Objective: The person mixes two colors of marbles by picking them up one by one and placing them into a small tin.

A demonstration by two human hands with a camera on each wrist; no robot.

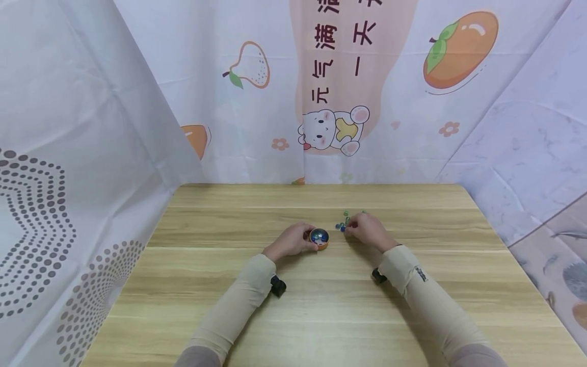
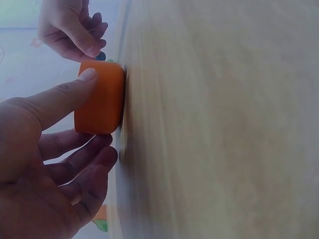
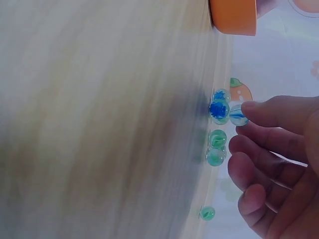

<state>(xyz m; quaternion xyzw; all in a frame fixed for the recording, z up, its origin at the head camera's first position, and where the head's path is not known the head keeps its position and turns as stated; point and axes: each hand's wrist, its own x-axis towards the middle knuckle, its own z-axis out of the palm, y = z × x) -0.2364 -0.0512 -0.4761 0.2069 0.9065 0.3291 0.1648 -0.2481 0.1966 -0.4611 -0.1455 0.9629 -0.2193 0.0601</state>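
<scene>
My left hand (image 1: pixel 293 240) holds a small round orange bowl (image 2: pixel 102 104) upright on the table, thumb on one side and fingers round the other. Blue glass marbles (image 1: pixel 319 236) show inside it in the head view. To the right of the bowl, my right hand (image 1: pixel 369 232) pinches a clear marble with blue streaks (image 3: pixel 238 116) between thumb and index finger, a little off the tabletop. Just beside it on the wood sits a deep blue marble (image 3: pixel 218 109) with others close against it. Green-streaked marbles (image 3: pixel 217 139) lie under the curled fingers, and one green marble (image 3: pixel 207 213) lies apart.
The wood-grain table (image 1: pixel 238 214) reaches back to a printed white curtain (image 1: pixel 257 117), with more cloth hanging at both sides. A small black wrist camera (image 1: pixel 277 286) is strapped at the left cuff, another (image 1: pixel 378 276) at the right cuff.
</scene>
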